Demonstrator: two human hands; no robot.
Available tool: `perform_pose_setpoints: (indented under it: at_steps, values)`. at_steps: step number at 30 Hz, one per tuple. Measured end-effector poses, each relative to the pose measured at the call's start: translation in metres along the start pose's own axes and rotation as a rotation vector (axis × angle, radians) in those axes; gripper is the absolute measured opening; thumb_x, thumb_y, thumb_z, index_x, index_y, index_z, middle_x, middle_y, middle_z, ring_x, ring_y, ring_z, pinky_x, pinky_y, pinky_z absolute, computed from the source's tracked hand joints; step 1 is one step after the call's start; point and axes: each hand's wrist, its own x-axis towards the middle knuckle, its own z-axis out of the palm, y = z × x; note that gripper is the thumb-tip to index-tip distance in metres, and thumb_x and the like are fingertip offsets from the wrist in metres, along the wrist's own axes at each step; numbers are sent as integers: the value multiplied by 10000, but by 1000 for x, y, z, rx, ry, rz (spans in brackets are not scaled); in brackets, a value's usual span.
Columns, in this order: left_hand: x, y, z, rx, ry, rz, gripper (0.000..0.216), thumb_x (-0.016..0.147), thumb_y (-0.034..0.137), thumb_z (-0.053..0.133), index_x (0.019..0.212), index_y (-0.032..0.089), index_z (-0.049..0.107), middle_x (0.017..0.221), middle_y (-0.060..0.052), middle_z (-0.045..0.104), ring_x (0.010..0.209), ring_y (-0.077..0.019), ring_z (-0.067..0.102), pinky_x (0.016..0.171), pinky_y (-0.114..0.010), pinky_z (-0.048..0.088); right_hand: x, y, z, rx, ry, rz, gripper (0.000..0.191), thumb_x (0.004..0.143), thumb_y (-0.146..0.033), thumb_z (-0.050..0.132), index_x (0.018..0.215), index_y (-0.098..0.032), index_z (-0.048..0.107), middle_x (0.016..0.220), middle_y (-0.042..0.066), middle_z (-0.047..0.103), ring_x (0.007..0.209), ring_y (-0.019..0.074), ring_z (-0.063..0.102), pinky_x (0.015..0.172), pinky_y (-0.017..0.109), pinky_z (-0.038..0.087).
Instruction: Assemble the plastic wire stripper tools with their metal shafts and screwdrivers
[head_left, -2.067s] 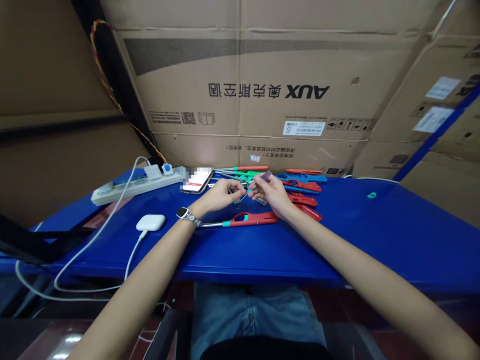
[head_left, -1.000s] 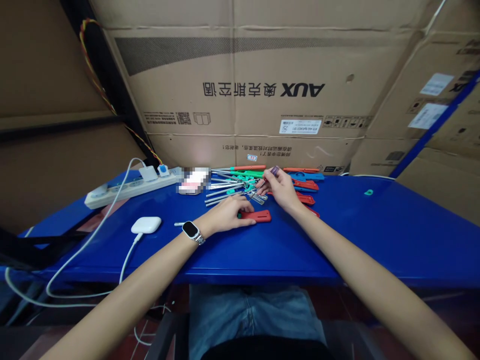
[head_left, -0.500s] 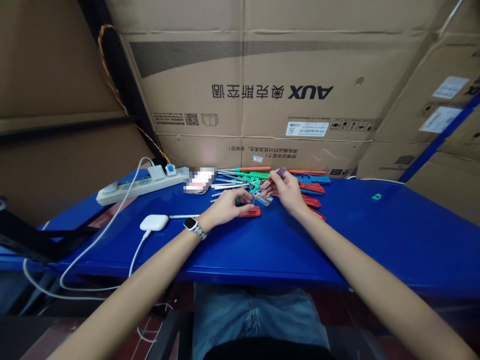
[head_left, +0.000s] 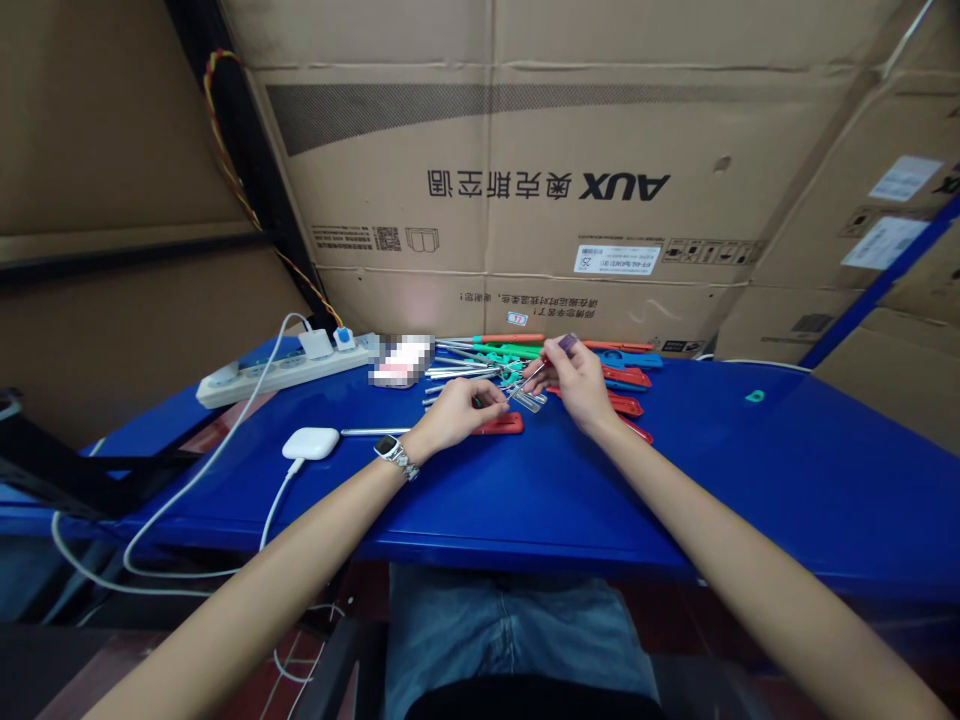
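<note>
My left hand [head_left: 459,410], with a watch on its wrist, rests on a red-handled long lighter [head_left: 501,426] lying on the blue table [head_left: 570,480]; its fingers are pinched on the lighter's green part. My right hand [head_left: 581,380] is raised just above the table and grips a small purple-handled screwdriver [head_left: 551,358], whose tip points down toward the lighter near my left fingers. Behind both hands lies a pile of red, blue and green lighters [head_left: 615,375] with thin metal tubes [head_left: 454,373].
A white power strip [head_left: 281,368] and a phone [head_left: 401,360] lie at the back left. A white earbud case [head_left: 310,442] on a cable sits left of my hands. A small teal piece [head_left: 755,397] lies at the right. Cardboard boxes [head_left: 525,180] wall the back.
My left hand set the red lighter down nearer the pile and now pinches its end. My right hand stayed raised with the screwdriver and brought its tip toward the lighter.
</note>
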Motion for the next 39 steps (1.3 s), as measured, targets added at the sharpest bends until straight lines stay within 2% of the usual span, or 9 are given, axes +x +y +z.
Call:
perform_pose_setpoints:
  at_steps: [6,12,19,23,25,28,30,33,39]
  values:
    - [-1,1,1,30,14,-3,198,850,319,638,789,153,725,788,-30,735,715,-145,605,697,-268,434,-1,2,1,-16,-26,-10,509,751,-679,682,824,-226,460,617,-36,665,461,139,660,441,235,537]
    - [-1,2,3,43,63,7,174,838,295,638,788,153,725,774,-24,728,701,-144,597,695,-270,432,-4,-2,4,-65,-53,-88,450,795,-626,678,843,-220,489,631,-28,673,482,142,668,443,236,536]
    - [0,0,10,25,106,-12,164,825,285,643,783,146,718,756,-30,729,673,-147,593,644,-262,433,-7,-5,8,-138,-70,-143,418,816,-607,670,780,-222,510,628,-23,665,480,126,640,470,245,539]
    - [0,-1,14,41,72,-20,152,838,279,645,791,151,712,765,-32,724,696,-157,606,663,-270,444,-8,-4,8,-157,-63,-131,417,813,-601,676,765,-220,517,613,-26,655,455,123,619,443,242,516]
    - [-1,-1,15,107,57,6,167,829,328,684,846,166,717,825,-36,720,758,-177,623,709,-288,463,-8,-3,7,-172,-54,-135,402,829,-584,669,764,-214,526,615,-24,651,446,121,613,430,239,500]
    - [-2,-2,15,262,41,62,317,770,414,765,988,190,714,980,-61,695,906,-231,625,809,-343,480,-7,-2,3,-206,-38,-154,379,856,-563,648,766,-212,537,614,-21,641,438,120,600,427,243,487]
    - [-3,-3,15,316,10,72,346,777,427,761,1023,190,709,1014,-75,680,942,-250,615,831,-367,480,-7,-1,0,-238,-33,-160,379,864,-568,637,765,-217,534,611,-21,637,437,122,591,430,249,483]
    - [-4,-5,14,300,-41,67,273,835,412,710,984,183,713,968,-71,689,912,-241,616,797,-354,477,-6,1,-2,-273,-43,-151,387,867,-586,622,771,-222,534,613,-21,636,443,128,589,434,257,484]
    - [-3,-5,14,239,-59,75,234,849,388,706,950,178,724,919,-61,704,839,-208,617,723,-309,452,-8,4,-1,-298,-85,-141,391,869,-594,612,772,-223,536,628,-16,639,454,136,596,442,267,496]
